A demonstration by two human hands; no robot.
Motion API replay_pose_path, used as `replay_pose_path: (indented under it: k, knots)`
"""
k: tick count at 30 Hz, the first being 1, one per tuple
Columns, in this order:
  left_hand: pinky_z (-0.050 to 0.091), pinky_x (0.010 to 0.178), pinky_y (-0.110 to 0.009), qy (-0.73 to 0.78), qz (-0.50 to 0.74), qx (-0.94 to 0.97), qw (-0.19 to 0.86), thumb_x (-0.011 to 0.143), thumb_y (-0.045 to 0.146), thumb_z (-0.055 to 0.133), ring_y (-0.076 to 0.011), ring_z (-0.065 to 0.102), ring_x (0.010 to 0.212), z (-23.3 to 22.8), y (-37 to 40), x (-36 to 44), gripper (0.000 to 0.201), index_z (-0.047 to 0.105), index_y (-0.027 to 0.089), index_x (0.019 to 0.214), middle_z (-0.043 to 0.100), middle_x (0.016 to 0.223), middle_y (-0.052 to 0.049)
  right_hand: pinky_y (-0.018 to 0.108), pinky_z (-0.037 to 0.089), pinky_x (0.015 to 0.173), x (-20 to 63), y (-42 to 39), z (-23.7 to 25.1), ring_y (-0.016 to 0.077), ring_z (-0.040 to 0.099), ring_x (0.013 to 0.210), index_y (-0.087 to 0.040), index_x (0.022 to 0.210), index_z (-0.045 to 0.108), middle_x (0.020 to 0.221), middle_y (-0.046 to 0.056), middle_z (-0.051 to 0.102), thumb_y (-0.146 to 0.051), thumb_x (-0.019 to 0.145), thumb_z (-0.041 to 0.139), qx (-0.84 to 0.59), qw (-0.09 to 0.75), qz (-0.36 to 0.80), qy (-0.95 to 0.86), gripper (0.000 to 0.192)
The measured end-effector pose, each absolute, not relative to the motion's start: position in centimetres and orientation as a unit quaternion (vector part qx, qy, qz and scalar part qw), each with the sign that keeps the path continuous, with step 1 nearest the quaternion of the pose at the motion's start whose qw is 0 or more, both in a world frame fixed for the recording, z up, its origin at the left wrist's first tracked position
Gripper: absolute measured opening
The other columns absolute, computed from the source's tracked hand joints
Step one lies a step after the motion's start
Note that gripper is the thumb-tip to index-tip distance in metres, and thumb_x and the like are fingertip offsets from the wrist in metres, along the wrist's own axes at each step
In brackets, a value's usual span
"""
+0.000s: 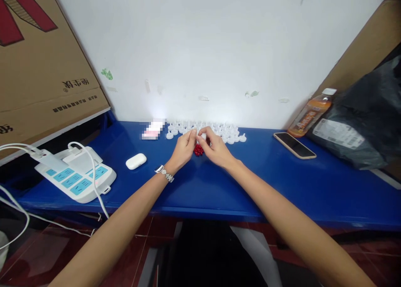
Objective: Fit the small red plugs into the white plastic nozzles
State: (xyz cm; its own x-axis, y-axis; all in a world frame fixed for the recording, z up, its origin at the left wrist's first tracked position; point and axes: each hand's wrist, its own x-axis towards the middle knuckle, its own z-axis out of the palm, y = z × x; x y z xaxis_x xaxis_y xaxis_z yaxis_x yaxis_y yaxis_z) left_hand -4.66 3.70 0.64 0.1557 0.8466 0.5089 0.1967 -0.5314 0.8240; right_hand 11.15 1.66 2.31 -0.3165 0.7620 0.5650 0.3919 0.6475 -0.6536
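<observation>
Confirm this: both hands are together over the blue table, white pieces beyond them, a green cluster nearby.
No: the cluster is red, not green, in the head view. The left hand and right hand are together over the blue table, white pieces beyond.

Left hand [184,148] and right hand [216,148] around 1 small white piece [203,135], near red pile [198,150]

Head camera: sits on the person's head, on the near side of the blue table [213,195] and above its top
Facing: forward and down across the blue table, to the white wall [200,49] behind it
Nearness: close, with left hand [182,148] and right hand [218,150] mid-view over the blue table
Lower edge: floor [125,257] below the blue table
</observation>
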Motion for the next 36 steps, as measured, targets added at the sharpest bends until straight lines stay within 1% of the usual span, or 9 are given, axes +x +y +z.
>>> replay_pose_path:
  k: [2, 4, 9, 13, 18, 22, 27, 32, 36]
  knots:
    - [0.032, 0.049, -0.026, 0.374, 0.564, 0.632, 0.377, 0.097, 0.069, 0.036, -0.0105, 0.032, 0.049, 0.5, 4.3, -5.1, 0.055, 0.033, 0.023, 0.067, 0.029, 0.056, 0.006, 0.028, 0.040, 0.063, 11.8, 1.9, 2.4, 0.0149, 0.050, 0.060, -0.024, 0.105, 0.053, 0.067, -0.004, 0.049, -0.044, 0.100, 0.046, -0.374, 0.455, 0.191, -0.785, 0.023]
    - [0.034, 0.050, -0.026, 0.380, 0.576, 0.612, 0.386, 0.097, 0.068, 0.035, -0.0105, 0.035, 0.049, 0.5, 4.8, -5.9, 0.055, 0.032, 0.023, 0.066, 0.029, 0.056, 0.006, 0.028, 0.040, 0.062, 12.7, 2.4, 2.3, 0.0150, 0.050, 0.061, -0.023, 0.104, 0.054, 0.069, -0.003, 0.050, -0.044, 0.098, 0.048, -0.393, 0.474, 0.185, -0.766, 0.022]
    - [0.042, 0.063, -0.027, 0.411, 0.463, 0.752, 0.227, 0.096, 0.045, 0.056, -0.0124, 0.049, 0.063, 0.2, 4.7, -6.4, 0.029, 0.056, 0.019, 0.083, 0.055, 0.070, 0.001, 0.028, 0.042, 0.061, 14.3, 3.6, 1.4, 0.0142, 0.049, 0.059, -0.022, 0.099, 0.060, 0.067, -0.003, 0.053, -0.044, 0.091, 0.060, -0.442, 0.499, 0.197, -0.719, 0.023]
    - [0.048, 0.078, -0.031, 0.399, 0.403, 0.808, 0.156, 0.094, 0.032, 0.060, -0.0168, 0.059, 0.082, -0.3, 4.6, -5.7, 0.013, 0.064, 0.019, 0.094, 0.063, 0.089, -0.003, 0.028, 0.044, 0.061, 14.2, 3.6, 1.0, 0.0147, 0.054, 0.059, -0.022, 0.096, 0.063, 0.067, -0.002, 0.060, -0.045, 0.089, 0.061, -0.449, 0.477, 0.235, -0.718, 0.024]
    - [0.049, 0.087, -0.037, 0.424, 0.338, 0.832, 0.119, 0.093, 0.028, 0.059, -0.0218, 0.060, 0.091, -0.6, 4.8, -6.2, 0.019, 0.071, 0.020, 0.104, 0.065, 0.095, -0.007, 0.030, 0.046, 0.068, 13.8, 3.2, 1.3, 0.0159, 0.058, 0.068, -0.021, 0.088, 0.066, 0.075, 0.001, 0.065, -0.044, 0.090, 0.062, -0.440, 0.472, 0.228, -0.729, 0.024]
    - [0.049, 0.086, -0.037, 0.427, 0.356, 0.822, 0.129, 0.092, 0.032, 0.060, -0.0203, 0.060, 0.086, -0.5, 4.8, -7.0, 0.026, 0.069, 0.020, 0.113, 0.065, 0.094, -0.006, 0.032, 0.047, 0.076, 14.1, 3.5, 1.3, 0.0198, 0.059, 0.090, -0.021, 0.087, 0.072, 0.095, 0.006, 0.062, -0.044, 0.088, 0.065, -0.428, 0.501, 0.188, -0.728, 0.024]
    - [0.050, 0.082, -0.034, 0.448, 0.387, 0.795, 0.129, 0.092, 0.030, 0.058, -0.0178, 0.060, 0.080, -0.2, 5.5, -8.1, 0.019, 0.070, 0.019, 0.103, 0.064, 0.091, -0.006, 0.033, 0.043, 0.074, 14.3, 3.9, 1.0, 0.0174, 0.051, 0.074, -0.020, 0.083, 0.073, 0.076, 0.001, 0.051, -0.043, 0.085, 0.069, -0.457, 0.516, 0.162, -0.706, 0.023]
    - [0.049, 0.083, -0.035, 0.458, 0.364, 0.806, 0.091, 0.090, 0.030, 0.061, -0.0191, 0.061, 0.082, 0.6, 7.4, -8.3, 0.020, 0.070, 0.018, 0.102, 0.066, 0.092, -0.006, 0.031, 0.039, 0.065, 14.0, 4.2, 0.7, 0.0148, 0.049, 0.064, -0.017, 0.082, 0.071, 0.066, -0.001, 0.055, -0.041, 0.085, 0.066, -0.444, 0.512, 0.222, -0.701, 0.024]
    - [0.049, 0.074, -0.033, 0.449, 0.305, 0.829, 0.138, 0.086, 0.029, 0.067, -0.0195, 0.063, 0.073, 1.5, 9.2, -7.4, 0.018, 0.072, 0.016, 0.096, 0.070, 0.082, -0.007, 0.030, 0.040, 0.065, 14.0, 4.3, 0.5, 0.0150, 0.051, 0.065, -0.017, 0.084, 0.072, 0.067, 0.000, 0.058, -0.041, 0.084, 0.067, -0.446, 0.512, 0.229, -0.697, 0.024]
